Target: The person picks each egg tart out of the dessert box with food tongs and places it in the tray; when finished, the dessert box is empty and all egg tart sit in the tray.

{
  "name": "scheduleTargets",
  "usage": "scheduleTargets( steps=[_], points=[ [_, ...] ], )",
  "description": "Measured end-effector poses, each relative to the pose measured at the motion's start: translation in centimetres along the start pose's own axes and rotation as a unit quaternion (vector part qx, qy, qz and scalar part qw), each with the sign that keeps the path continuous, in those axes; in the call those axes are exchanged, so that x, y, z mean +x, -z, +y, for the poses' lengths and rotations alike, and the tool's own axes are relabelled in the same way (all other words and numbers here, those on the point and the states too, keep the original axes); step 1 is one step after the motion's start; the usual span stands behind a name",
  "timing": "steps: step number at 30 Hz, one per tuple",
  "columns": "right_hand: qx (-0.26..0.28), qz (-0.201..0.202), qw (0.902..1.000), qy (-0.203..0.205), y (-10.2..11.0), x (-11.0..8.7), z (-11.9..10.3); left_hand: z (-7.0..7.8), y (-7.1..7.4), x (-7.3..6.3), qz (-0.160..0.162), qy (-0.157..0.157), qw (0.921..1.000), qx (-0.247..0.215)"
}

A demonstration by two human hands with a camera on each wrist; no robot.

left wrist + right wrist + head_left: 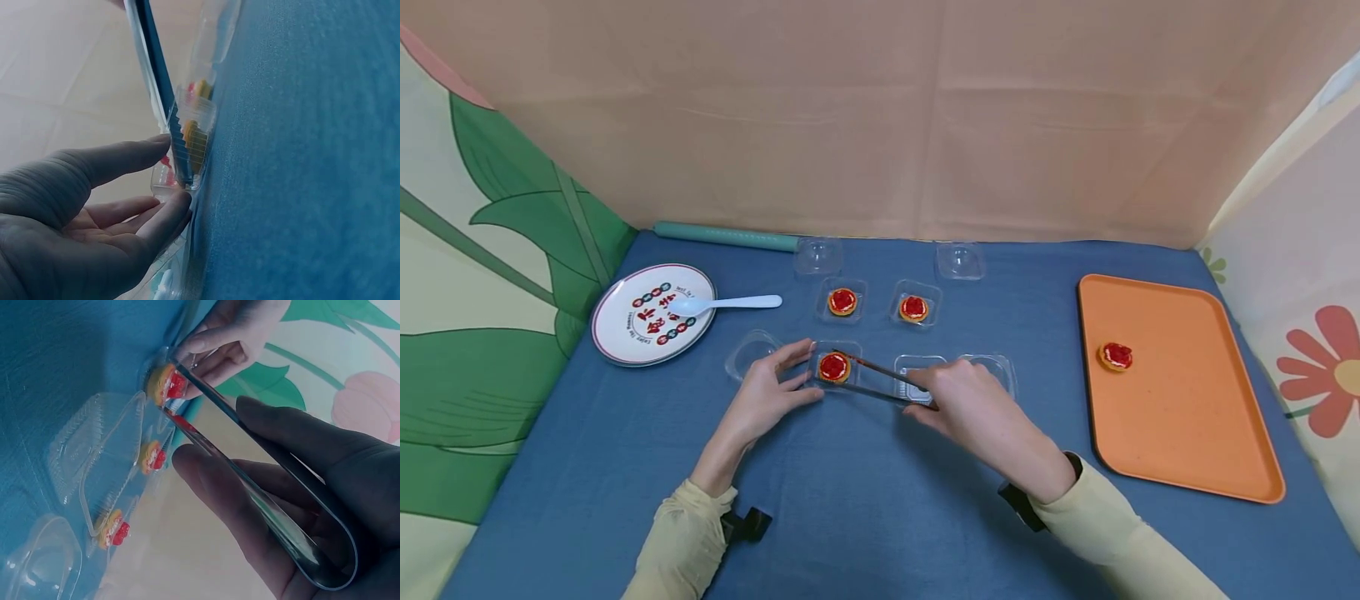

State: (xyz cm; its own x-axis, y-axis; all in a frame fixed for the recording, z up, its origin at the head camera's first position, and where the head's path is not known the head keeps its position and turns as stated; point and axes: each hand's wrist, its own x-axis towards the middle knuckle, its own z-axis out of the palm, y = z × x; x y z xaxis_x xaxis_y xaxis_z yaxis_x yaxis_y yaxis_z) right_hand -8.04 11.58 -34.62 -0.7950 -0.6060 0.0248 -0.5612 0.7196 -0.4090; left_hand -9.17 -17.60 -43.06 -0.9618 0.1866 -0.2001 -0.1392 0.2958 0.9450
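Observation:
My right hand (970, 400) holds metal tongs (275, 515) whose two tips are spread on either side of a small tart (834, 367) with red topping. The tart sits in a clear plastic container (856, 350) on the blue cloth. Red smears show on one tong arm. At the container's left side is my left hand (767, 392), thumb and fingers extended and spread by its edge. In the left wrist view the fingertips (178, 203) are close against the clear wall; firm contact is hard to tell. Behind stand two more tarts (842, 302) (913, 308) in clear containers.
Another clear container (917, 362) stands under my right hand, its lid (1000, 371) beside it. An orange tray (1187, 400) at right bears one tart (1116, 357). At left, a white spoon (737, 302) rests on a plate (625, 333). A teal roll (722, 236) lies behind.

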Motion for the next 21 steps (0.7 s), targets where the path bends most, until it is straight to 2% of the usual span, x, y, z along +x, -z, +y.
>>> scheduleTargets(
  steps=[21],
  points=[
    [0.029,0.025,0.9993,-0.001,-0.74,-0.15,0.69,0.03,-0.02,-0.01,-0.004,-0.005,1.0000,-0.004]
  ],
)
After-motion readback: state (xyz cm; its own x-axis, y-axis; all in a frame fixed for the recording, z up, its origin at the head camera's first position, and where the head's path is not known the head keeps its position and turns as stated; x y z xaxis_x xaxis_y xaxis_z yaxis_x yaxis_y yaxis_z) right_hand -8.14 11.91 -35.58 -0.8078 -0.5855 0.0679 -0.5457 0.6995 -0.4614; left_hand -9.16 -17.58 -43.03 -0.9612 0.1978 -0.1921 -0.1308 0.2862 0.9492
